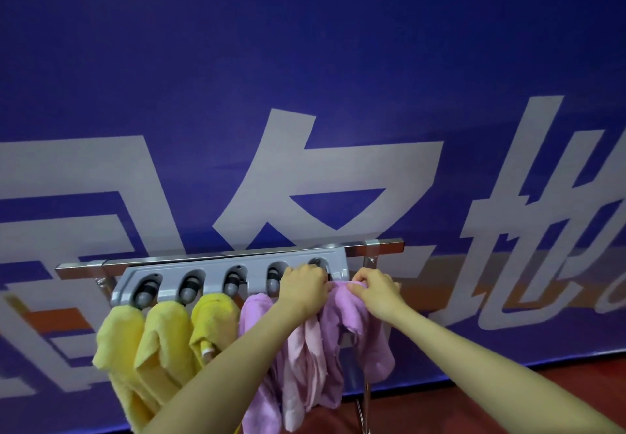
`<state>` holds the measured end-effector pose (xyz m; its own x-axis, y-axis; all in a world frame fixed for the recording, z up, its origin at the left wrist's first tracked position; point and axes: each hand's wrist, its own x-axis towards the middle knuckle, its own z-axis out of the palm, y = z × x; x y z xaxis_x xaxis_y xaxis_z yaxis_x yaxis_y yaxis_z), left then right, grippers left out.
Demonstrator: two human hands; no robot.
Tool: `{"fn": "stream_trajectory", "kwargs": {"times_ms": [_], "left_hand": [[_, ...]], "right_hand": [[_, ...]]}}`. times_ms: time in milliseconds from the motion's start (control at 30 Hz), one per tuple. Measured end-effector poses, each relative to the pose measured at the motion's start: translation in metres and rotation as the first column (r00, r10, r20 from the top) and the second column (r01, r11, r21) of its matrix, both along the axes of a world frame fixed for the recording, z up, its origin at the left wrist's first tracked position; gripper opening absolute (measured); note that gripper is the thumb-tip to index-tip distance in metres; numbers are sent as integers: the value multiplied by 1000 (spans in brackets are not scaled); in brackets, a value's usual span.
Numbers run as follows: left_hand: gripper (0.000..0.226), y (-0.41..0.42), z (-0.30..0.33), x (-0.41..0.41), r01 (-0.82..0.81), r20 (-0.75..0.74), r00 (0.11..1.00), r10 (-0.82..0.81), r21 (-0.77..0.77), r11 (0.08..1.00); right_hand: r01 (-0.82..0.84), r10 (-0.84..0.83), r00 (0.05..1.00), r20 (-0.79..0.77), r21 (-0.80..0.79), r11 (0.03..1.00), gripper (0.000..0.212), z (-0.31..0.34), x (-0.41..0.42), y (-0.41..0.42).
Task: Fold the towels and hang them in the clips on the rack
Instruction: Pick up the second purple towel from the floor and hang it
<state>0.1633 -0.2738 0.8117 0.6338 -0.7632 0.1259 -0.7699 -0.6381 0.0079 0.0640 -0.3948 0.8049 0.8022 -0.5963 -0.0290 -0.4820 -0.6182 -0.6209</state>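
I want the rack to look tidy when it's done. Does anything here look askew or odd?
Mostly the last purple towel: bunched and uneven below the rightmost clip, while both the left hand and right hand grip its top. The three yellow towels hang neatly.

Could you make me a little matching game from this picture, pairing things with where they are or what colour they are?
Things:
1. leftmost towel
2. fourth towel from the left
3. clip rack
4. right hand

Descriptions:
A. grey, with five round clips
B. yellow
C. pinching the top of the last purple towel
D. purple, hanging in its clip

Pairs: 1-B, 2-D, 3-A, 4-C
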Motion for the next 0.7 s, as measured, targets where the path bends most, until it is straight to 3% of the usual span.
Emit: {"fn": "stream_trajectory", "kwargs": {"times_ms": [167,267,333,433,533,700], "left_hand": [[37,0,-5,-1,42,79,996,-46,50,998],[35,0,-6,-2,23,89,996,-29,67,997],[33,1,-4,-3,15,71,997,-18,48,999],[25,1,4,-2,-14,-53,999,13,-7,1000],[19,4,14,1,-24,-190,982,11,-67,997],[19,19,31,4,-6,-309,950,-39,-144,990]], "right_hand": [[-50,47,998,-42,-73,996,26,-6,2,-1],[-97,97,995,9,-19,995,34,-6,2,-4],[-108,107,993,48,9,994,27,-5,1,-7],[-96,94,991,91,27,995,19,-1,0,-12],[-106,102,988,114,30,994,26,7,0,-15],[-107,94,980,173,68,992,19,21,-7,-16]]}}
